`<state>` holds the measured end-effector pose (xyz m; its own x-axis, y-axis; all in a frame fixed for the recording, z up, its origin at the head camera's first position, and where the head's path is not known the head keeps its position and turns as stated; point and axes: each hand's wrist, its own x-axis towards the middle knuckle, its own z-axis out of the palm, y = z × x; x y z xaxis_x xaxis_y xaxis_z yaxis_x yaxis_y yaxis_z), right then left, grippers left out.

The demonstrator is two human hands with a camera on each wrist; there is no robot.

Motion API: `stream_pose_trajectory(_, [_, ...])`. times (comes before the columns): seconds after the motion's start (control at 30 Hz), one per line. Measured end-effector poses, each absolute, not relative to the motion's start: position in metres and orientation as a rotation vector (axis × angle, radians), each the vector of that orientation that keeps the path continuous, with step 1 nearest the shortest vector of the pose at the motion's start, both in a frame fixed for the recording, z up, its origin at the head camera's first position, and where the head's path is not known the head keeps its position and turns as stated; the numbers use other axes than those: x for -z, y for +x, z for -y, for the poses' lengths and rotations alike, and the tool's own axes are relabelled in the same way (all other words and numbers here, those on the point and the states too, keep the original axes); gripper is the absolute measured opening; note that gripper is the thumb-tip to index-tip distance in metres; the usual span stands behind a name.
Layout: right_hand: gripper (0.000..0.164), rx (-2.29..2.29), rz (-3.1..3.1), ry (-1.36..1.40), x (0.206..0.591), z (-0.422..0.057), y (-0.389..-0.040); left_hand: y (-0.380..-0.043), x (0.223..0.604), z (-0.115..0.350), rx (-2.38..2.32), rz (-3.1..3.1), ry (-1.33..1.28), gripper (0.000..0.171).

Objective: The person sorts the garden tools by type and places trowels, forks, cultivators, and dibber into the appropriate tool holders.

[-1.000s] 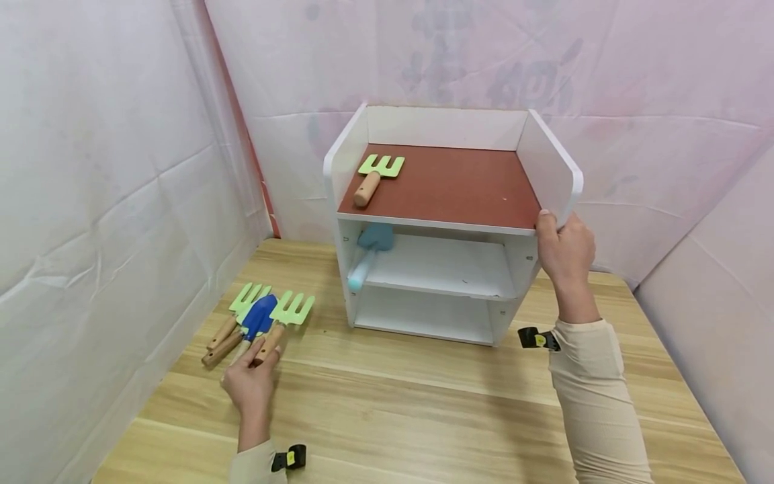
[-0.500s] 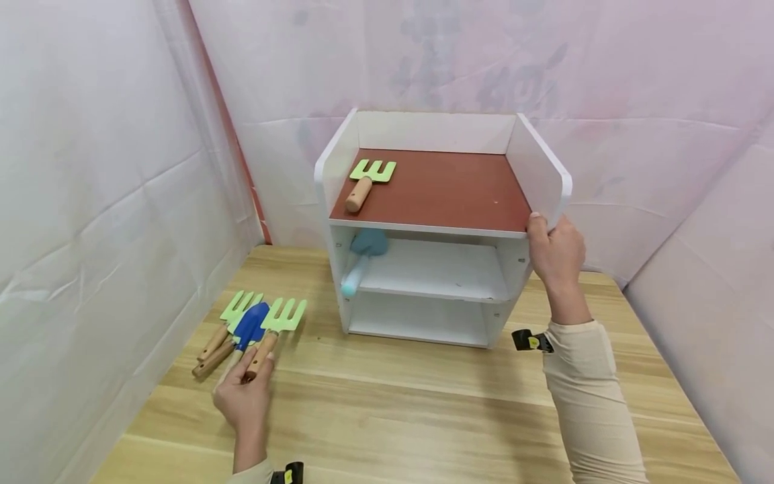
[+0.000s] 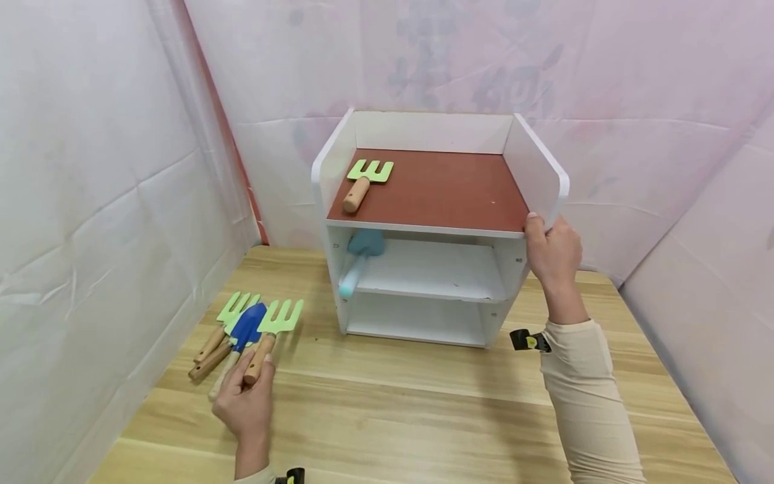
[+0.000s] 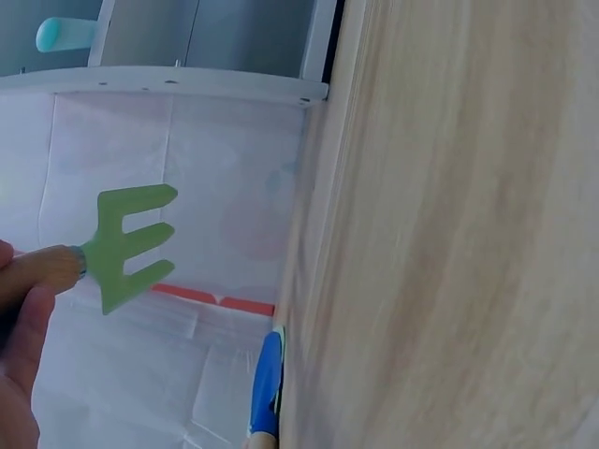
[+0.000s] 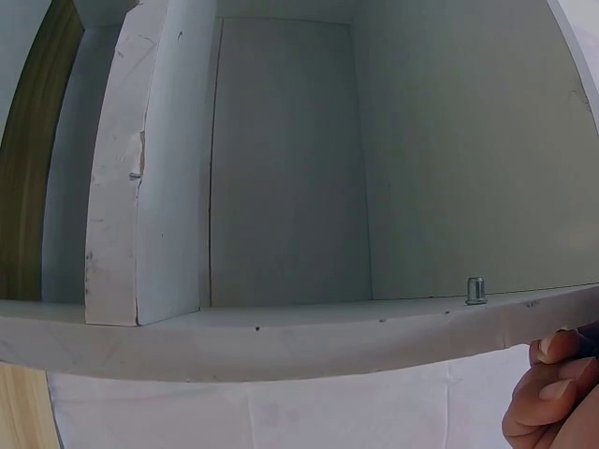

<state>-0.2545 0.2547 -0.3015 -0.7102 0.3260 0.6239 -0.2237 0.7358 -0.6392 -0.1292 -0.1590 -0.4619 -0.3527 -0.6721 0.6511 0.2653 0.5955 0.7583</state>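
Above the tabletop (image 3: 393,417), near the blue trowel (image 3: 249,324), 1 green fork (image 3: 272,335) is held tines-forward in the left grip (image 3: 245,402); the cabinet (image 3: 426,228) is clasped at its right side by the right grip (image 3: 554,254).

Left hand (image 3: 244,407) low, thumb (image 3: 267,374) and fingers pinching, pointed forward; bare wrist (image 3: 252,456) behind. Right hand (image 3: 557,255) higher, farther out, curled in a firm grip; beige-sleeved forearm (image 3: 589,396) stretched forward.
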Motion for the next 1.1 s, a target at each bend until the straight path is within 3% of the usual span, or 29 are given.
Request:
stream_pose_trajectory(0.27, [0.035,-0.927,2.171,-0.081,0.300,-0.256,-0.254,-0.135,0.472,0.154,0.923,1.513,0.147,0.026])
stream_pose_trajectory(1.1, [0.031,-0.937,2.170,-0.080,0.300,-0.257,-0.254,-0.123,0.420,0.121,0.867,1.304,-0.027,0.020])
